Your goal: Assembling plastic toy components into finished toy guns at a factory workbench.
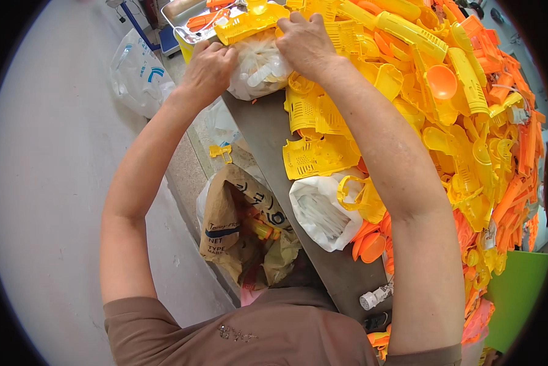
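Left hand (210, 68) and right hand (307, 46) curled beside yellow piece (249, 25)
Clear bag (259, 70) between, at table's (273, 131) left edge; grips unclear.

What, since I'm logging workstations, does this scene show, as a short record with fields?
Left hand: at the left side of a clear bag of whitish pieces
Right hand: at that bag's upper right
Grip: fingertips partly hidden, hold unclear
Grey tabletop: heap of yellow and orange plastic parts; white bag of clear strips
Left of tabletop: open brown paper bag
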`<action>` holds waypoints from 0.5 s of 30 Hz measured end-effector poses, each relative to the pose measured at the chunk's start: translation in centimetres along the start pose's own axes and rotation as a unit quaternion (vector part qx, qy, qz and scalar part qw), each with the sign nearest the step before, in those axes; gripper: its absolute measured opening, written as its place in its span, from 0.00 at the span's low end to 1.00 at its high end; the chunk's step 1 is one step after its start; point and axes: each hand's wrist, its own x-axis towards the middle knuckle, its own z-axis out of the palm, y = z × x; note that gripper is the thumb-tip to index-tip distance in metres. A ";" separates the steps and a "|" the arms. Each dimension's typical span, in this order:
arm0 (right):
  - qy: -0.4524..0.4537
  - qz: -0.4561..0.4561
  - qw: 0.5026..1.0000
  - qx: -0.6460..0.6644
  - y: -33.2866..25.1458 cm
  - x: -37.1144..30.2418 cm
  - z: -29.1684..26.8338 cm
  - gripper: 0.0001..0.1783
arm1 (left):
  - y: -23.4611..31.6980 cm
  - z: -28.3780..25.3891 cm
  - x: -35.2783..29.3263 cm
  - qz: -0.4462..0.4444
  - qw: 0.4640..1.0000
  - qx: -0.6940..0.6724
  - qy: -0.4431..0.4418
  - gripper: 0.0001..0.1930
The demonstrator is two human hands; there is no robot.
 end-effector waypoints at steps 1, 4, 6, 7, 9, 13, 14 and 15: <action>-0.021 -0.004 1.000 -0.004 -0.5 0.0 0.0 0.07 | -0.1 -0.1 -0.1 0.001 1.000 0.001 0.000 0.06; -0.046 -0.007 0.999 -0.010 -0.5 -0.4 -0.5 0.07 | 0.3 -0.6 0.0 -0.010 1.000 -0.003 -0.015 0.06; -0.057 0.002 0.998 -0.016 0.1 -1.3 -0.9 0.08 | 0.9 -1.0 0.7 -0.063 0.998 -0.018 0.017 0.06; -0.031 0.019 0.999 0.001 0.4 -1.7 -1.3 0.07 | 0.8 -1.2 0.9 -0.050 0.998 -0.004 0.047 0.07; 0.038 0.015 0.995 0.096 0.8 -2.8 -3.3 0.08 | 0.4 -2.0 0.6 -0.076 0.992 -0.038 0.094 0.07; 0.125 -0.013 0.977 0.175 4.5 -10.6 -10.1 0.06 | 7.4 -6.8 0.5 -0.083 0.946 -0.207 0.234 0.12; -0.033 -0.018 0.985 0.170 4.8 -12.5 -15.4 0.08 | 9.0 -9.5 -0.9 -0.086 0.933 -0.257 0.238 0.12; -0.067 0.030 0.986 0.147 5.5 -16.1 -19.6 0.08 | 10.9 -9.6 -1.8 -0.080 0.882 -0.375 0.274 0.12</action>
